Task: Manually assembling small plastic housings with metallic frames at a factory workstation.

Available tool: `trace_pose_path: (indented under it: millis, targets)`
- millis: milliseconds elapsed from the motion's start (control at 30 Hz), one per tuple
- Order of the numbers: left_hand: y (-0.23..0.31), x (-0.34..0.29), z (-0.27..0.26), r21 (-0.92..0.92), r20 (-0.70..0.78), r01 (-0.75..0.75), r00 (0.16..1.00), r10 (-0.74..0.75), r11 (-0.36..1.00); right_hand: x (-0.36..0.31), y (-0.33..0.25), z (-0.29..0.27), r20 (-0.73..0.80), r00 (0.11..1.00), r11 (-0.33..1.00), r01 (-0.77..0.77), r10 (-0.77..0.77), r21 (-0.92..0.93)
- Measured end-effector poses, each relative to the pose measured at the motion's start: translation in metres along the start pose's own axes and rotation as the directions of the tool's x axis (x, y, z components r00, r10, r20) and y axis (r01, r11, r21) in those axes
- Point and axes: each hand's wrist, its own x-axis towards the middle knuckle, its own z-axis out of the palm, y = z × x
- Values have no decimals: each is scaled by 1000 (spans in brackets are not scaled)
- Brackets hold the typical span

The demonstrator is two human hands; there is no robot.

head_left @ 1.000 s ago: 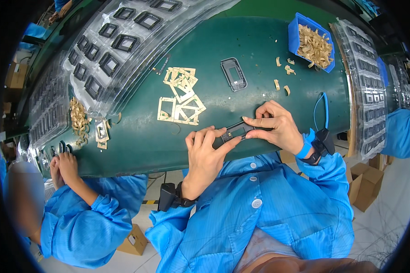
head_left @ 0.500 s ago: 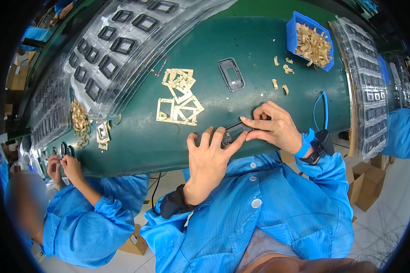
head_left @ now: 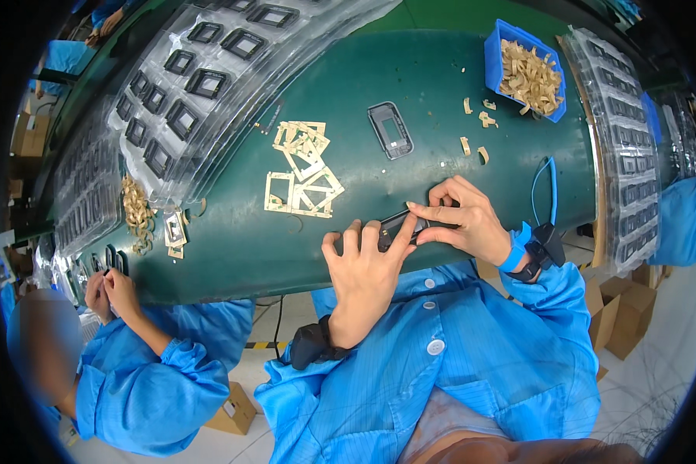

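A dark plastic housing frame (head_left: 393, 226) lies tilted at the green table's near edge, partly covered by my fingers. My left hand (head_left: 363, 271) steadies it from the left, index finger stretched along its near side toward my right hand. With thumb and index finger closed together, my right hand (head_left: 475, 223) grips the frame's right end; whether a small piece is in that pinch is hidden. Farther back lies a similar black housing frame (head_left: 390, 130) with a rectangular opening. Left of it are several cream-coloured adhesive frames (head_left: 301, 174) in a loose pile.
A blue bin (head_left: 491, 66) full of tan paper strips (head_left: 530, 77) stands at the back right, scraps nearby. Trays of black frames (head_left: 182, 116) cover the back left; more trays (head_left: 626, 155) line the right. A co-worker's hands (head_left: 112, 294) work at the far left.
My left hand has shifted slightly right, its index fingertip moving up beside my right thumb. My right hand stays at the frame's right end.
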Motion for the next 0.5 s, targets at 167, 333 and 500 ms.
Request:
trace_pose_path:
  millis: [167, 333, 500]
  targets:
    - [2, -6, 10, 108, -66, 2, 998, 5, 994, 1, 0, -1, 3, 1000, 1000, 23, -23, -17]
    - [-3, -11, 14, -26, -81, 41, 996, -43, 999, -3, -4, 1, -40, 995, 985, 85, -92, -153]
    - [0, -13, 15, -24, -130, 50, 990, -53, 998, -3, -7, 3, -60, 969, 925, 211, -241, -315]
